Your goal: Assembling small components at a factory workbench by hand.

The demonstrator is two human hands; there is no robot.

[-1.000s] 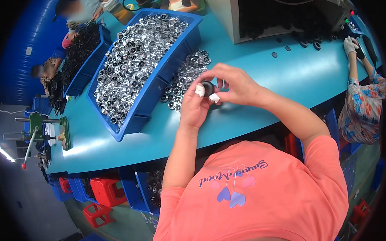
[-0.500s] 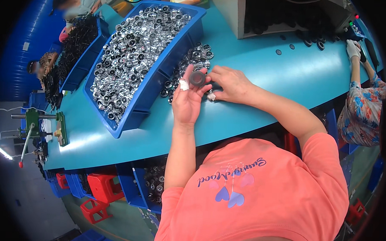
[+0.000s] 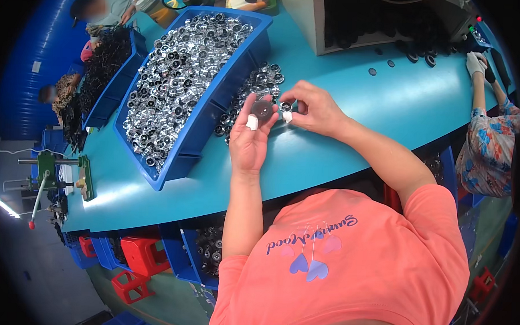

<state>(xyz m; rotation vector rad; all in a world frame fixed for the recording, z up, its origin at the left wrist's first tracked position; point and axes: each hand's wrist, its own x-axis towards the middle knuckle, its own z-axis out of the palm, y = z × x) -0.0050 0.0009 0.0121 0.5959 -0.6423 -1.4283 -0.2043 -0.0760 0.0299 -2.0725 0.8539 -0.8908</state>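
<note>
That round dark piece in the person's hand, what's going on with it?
The left hand holds a small dark disc up at its fingertips, above the teal table. The right hand pinches a small silvery part beside it. More such parts lie loose on the table and fill the blue bin.

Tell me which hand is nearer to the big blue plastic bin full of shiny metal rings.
Left. The left hand, holding a dark round disc, sits just beside the big blue plastic bin. The right hand is farther right, beyond the left hand.
</note>
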